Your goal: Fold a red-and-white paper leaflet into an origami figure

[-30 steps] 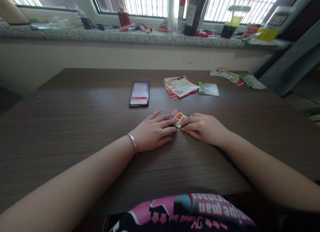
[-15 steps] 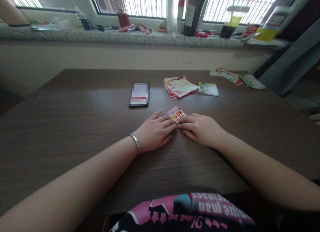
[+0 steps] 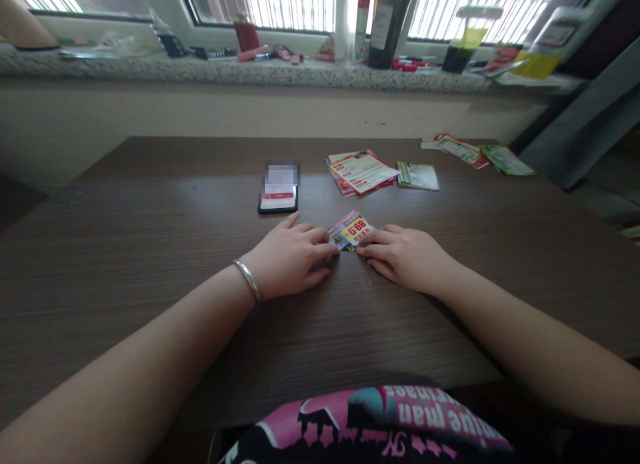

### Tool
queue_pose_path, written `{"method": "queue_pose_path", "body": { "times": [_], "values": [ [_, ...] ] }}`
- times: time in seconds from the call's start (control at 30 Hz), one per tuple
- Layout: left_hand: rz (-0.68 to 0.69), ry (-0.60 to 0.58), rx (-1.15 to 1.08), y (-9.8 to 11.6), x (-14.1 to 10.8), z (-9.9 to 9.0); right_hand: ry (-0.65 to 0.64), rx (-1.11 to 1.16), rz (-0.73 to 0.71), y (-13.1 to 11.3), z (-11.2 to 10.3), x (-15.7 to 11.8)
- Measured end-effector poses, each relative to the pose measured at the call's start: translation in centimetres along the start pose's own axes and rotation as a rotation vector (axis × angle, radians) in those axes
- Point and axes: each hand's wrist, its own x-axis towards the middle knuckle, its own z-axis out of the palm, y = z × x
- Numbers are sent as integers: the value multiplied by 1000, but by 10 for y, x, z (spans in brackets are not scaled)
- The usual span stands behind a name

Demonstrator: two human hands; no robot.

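A small folded paper leaflet (image 3: 351, 228), pink and purple with a yellow patch and red price digits, lies on the table between my hands. My left hand (image 3: 293, 259), wearing a silver bangle, rests palm down with its fingers spread. Its fingertips touch the leaflet's left corner, and the thumb is apart from it. At the opposite side, the bent fingers of my right hand (image 3: 406, 256) hold the leaflet against the table. They cover its lower right corner. Whether the right thumb is beneath the paper I cannot tell.
A phone (image 3: 279, 189) with a blurred screen lies beyond my left hand. Farther back are a stack of leaflets (image 3: 361, 172), a green-and-white paper pile (image 3: 419, 176) and more papers (image 3: 463, 151) at the right. Bottles and small items line the granite windowsill (image 3: 295, 73).
My left hand has slid left, away from my right hand, uncovering more of the leaflet's left part. The right hand stays almost in place on the leaflet.
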Motion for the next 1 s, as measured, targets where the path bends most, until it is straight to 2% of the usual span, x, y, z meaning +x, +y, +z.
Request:
{"method": "queue_pose_path", "body": {
  "times": [0.53,1.0],
  "values": [
    [0,-59,72,-25,-10,-9,15,6,-22,6,5,-4],
    [-63,-187,23,-44,-18,-12,22,11,-26,9,9,-6]
  ]
}}
